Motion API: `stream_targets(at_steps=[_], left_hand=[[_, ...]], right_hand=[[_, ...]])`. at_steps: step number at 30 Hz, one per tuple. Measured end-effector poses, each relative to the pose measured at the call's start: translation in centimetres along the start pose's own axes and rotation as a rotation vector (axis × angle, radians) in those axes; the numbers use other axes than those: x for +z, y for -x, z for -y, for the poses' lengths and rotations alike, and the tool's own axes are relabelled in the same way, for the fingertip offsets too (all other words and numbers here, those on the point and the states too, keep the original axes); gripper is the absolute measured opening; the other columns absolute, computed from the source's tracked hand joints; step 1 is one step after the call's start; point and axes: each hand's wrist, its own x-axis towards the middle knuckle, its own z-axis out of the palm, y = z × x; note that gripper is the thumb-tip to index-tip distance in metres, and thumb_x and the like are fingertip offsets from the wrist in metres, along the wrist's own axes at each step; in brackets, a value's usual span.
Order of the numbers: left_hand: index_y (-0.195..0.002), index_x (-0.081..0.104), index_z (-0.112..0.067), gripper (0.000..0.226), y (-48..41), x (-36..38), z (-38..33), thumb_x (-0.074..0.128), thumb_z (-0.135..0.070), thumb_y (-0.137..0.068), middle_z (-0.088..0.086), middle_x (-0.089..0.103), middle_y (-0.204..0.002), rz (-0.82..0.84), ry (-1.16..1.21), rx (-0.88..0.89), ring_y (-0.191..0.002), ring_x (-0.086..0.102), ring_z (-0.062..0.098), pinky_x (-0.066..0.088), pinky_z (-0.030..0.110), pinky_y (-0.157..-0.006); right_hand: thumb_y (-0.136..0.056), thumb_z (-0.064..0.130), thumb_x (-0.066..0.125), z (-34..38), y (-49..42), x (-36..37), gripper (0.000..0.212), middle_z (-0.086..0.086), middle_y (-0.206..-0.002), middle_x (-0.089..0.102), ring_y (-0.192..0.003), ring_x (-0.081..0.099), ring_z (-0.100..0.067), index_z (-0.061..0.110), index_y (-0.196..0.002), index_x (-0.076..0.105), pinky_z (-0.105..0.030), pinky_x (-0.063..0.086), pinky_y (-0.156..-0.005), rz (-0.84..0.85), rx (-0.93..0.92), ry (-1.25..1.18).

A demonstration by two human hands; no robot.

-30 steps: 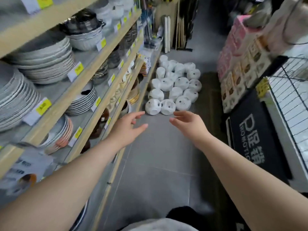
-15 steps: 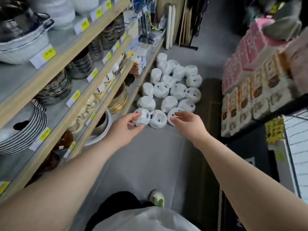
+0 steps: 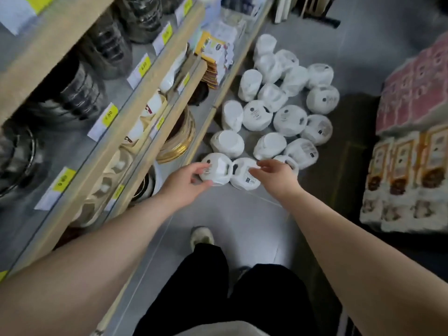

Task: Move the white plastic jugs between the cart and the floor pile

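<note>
A wooden shelf unit (image 3: 135, 98) runs along the left, its tiers carrying dark bowl stacks, gold-rimmed dishes and yellow price tags. On the right, one block of stacked cartons (image 3: 409, 151) stands at the edge of the grey tiled floor (image 3: 232, 219). Between them the aisle floor is open from the person's two legs forward to a cluster of roughly eighteen white wrapped packs (image 3: 278, 103), which fills the floor up against the lowest shelf edge. The left hand (image 3: 186, 183) curls its fingers and thumb round the nearest wrapped pack (image 3: 214, 172), which sits on the floor at the front left of the cluster. The right hand (image 3: 276, 174) reaches over the neighbouring pack (image 3: 244, 174) with loosely bent fingers, holding nothing.
</note>
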Motion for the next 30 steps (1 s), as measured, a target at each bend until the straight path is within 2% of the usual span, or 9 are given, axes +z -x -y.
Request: stream_targets(at_steps=[4, 7, 9, 13, 15, 18, 24, 26, 30], left_hand=[[-0.137, 0.050, -0.030, 0.049, -7.5, 2.3, 2.8, 0.065, -0.032, -0.091, -0.011, 0.053, -0.119, -0.001, 0.038, -0.107, -0.100, 0.056, 0.011, 0.044, 0.027, -0.087], [-0.138, 0.050, -0.026, 0.050, -13.4, 5.3, 7.1, 0.065, -0.032, -0.091, -0.012, 0.051, -0.116, -0.019, 0.084, -0.193, -0.101, 0.053, 0.010, 0.041, 0.026, -0.087], [-0.137, 0.050, -0.025, 0.049, -17.3, 7.8, 10.6, 0.065, -0.032, -0.091, -0.011, 0.052, -0.115, -0.032, 0.099, -0.249, -0.101, 0.053, 0.011, 0.041, 0.027, -0.086], [-0.140, 0.047, -0.024, 0.056, -25.4, 13.6, 18.6, 0.068, -0.033, -0.089, -0.002, 0.057, -0.129, -0.013, 0.102, -0.329, -0.104, 0.056, 0.012, 0.043, 0.025, -0.081], [-0.143, 0.043, -0.025, 0.062, -29.4, 16.2, 22.3, 0.069, -0.034, -0.087, 0.000, 0.054, -0.135, -0.017, 0.097, -0.357, -0.107, 0.057, 0.013, 0.048, 0.028, -0.085], [-0.145, 0.038, -0.029, 0.074, -34.9, 19.3, 26.9, 0.072, -0.045, -0.082, 0.002, 0.048, -0.143, -0.047, 0.098, -0.351, -0.121, 0.053, 0.023, 0.049, 0.045, -0.099], [-0.152, 0.025, -0.029, 0.101, -42.3, 22.6, 32.1, 0.081, -0.047, -0.069, 0.005, 0.032, -0.154, -0.103, 0.220, -0.365, -0.139, 0.035, 0.028, 0.036, 0.047, -0.110], [-0.153, 0.020, -0.031, 0.109, -43.1, 23.2, 33.2, 0.085, -0.044, -0.066, 0.003, 0.032, -0.155, -0.082, 0.315, -0.397, -0.138, 0.036, 0.026, 0.036, 0.045, -0.109], [-0.154, 0.008, -0.038, 0.125, -43.1, 23.6, 33.7, 0.089, -0.037, -0.059, -0.007, 0.042, -0.147, -0.011, 0.626, -0.485, -0.126, 0.046, 0.022, 0.045, 0.050, -0.099]], right_hand=[[-0.088, 0.036, 0.067, -1.7, -8.2, 2.2, 0.043, 0.005, -0.120, 0.058, -0.106, 0.055, -0.014, 0.020, -0.127, 0.057, -0.026, 0.043, -0.083, 0.145, -0.056, 0.203], [-0.087, 0.033, 0.069, -5.0, -15.1, 5.5, 0.055, 0.002, -0.129, 0.056, -0.118, 0.053, -0.019, 0.018, -0.137, 0.050, -0.028, 0.043, -0.092, 0.228, -0.081, 0.267], [-0.087, 0.033, 0.070, -7.8, -19.9, 8.1, 0.057, 0.003, -0.125, 0.057, -0.111, 0.056, -0.019, 0.021, -0.138, 0.049, -0.027, 0.043, -0.087, 0.246, -0.063, 0.278], [-0.083, 0.036, 0.073, -13.9, -29.3, 14.1, 0.064, 0.000, -0.128, 0.058, -0.116, 0.056, -0.022, 0.024, -0.140, 0.047, -0.026, 0.040, -0.088, 0.262, -0.044, 0.310], [-0.081, 0.040, 0.074, -16.7, -33.4, 17.3, 0.072, -0.001, -0.136, 0.055, -0.124, 0.052, -0.024, 0.026, -0.143, 0.042, -0.029, 0.039, -0.096, 0.268, -0.043, 0.330], [-0.075, 0.049, 0.076, -20.3, -38.4, 21.7, 0.094, -0.007, -0.146, 0.045, -0.132, 0.043, -0.030, 0.027, -0.151, 0.025, -0.047, 0.036, -0.111, 0.280, -0.057, 0.355], [-0.065, 0.055, 0.081, -23.8, -43.3, 26.5, 0.129, -0.007, -0.163, -0.004, -0.149, 0.002, -0.031, 0.030, -0.153, -0.009, -0.049, 0.011, -0.119, 0.221, 0.002, 0.337], [-0.062, 0.049, 0.085, -24.6, -43.7, 27.0, 0.133, -0.005, -0.163, -0.008, -0.150, 0.001, -0.027, 0.030, -0.153, -0.010, -0.045, 0.010, -0.119, 0.221, -0.007, 0.279], [-0.054, 0.041, 0.091, -25.3, -44.0, 27.1, 0.139, -0.004, -0.161, 0.004, -0.147, 0.014, -0.024, 0.028, -0.154, -0.004, -0.046, 0.022, -0.119, 0.200, -0.028, 0.198]])
